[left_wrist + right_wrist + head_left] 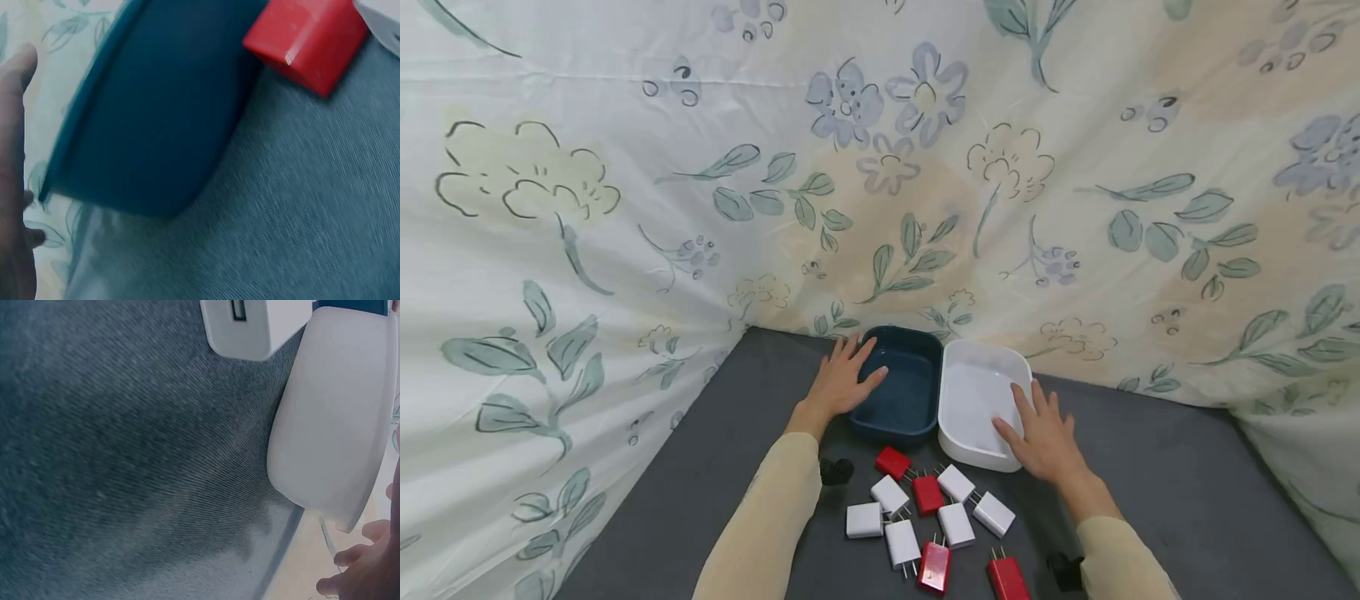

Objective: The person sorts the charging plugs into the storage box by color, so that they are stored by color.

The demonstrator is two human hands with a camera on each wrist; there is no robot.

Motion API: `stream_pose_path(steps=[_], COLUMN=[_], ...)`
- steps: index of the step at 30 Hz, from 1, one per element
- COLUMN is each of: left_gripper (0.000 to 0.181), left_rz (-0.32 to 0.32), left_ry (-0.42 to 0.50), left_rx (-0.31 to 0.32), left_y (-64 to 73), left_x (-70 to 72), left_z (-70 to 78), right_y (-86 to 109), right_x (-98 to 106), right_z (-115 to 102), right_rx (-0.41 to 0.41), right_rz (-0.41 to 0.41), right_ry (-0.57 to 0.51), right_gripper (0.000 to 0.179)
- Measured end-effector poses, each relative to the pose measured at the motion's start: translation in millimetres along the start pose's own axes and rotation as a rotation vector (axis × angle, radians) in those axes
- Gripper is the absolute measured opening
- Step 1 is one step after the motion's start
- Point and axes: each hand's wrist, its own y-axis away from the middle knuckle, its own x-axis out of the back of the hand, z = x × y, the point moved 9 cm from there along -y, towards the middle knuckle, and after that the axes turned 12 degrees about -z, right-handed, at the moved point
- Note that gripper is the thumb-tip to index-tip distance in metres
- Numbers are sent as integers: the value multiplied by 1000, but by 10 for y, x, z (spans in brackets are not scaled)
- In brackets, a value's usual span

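My left hand (pixel 837 385) is spread at the left rim of a dark blue bin (pixel 901 387), its thumb reaching over the bin's inside. On the other side, my right hand (pixel 1041 433) has its fingers spread at the right wall of a white bin (pixel 981 392). The two bins stand side by side, and no objects show in them. In front of them lie several white charger plugs (pixel 956 525) and several red charger plugs (pixel 936 567), loosely scattered. A red plug (pixel 306 40) sits close to the blue bin, and a white plug (pixel 256 328) near the white bin.
A dark grey cloth-covered table (pixel 1180 483) carries everything. Behind it and at the left hangs a floral curtain (pixel 895 208), close behind the bins. One red plug (pixel 1008 577) lies apart at the front, near the right wrist.
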Motion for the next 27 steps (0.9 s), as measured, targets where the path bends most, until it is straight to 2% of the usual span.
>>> stream_pose_path(steps=[5, 9, 11, 16, 21, 23, 27], left_gripper=[70, 67, 66, 66, 66, 66, 67], left_rz=[5, 31, 43, 34, 9, -8, -67], left_ry=[168, 258, 306, 439, 509, 539, 661], left_rx=[-17, -20, -41, -133, -163, -180, -231], left_y=[138, 273, 322, 395, 449, 485, 617], left_x=[-85, -182, -219, -276, -281, -294, -264], left_z=[-177, -371, -423, -404, -353, -334, -245], right_y=[86, 154, 180, 208, 218, 227, 262], right_x=[10, 14, 18, 3, -27, -48, -77], right_z=[1, -25, -30, -21, -16, -18, -44], right_rx=[31, 62, 75, 93, 91, 84, 82], right_rz=[47, 91, 111, 144, 148, 141, 137], right_ry=[-17, -47, -58, -74, -93, -109, -137], right_gripper=[77, 73, 71, 67, 68, 68, 69])
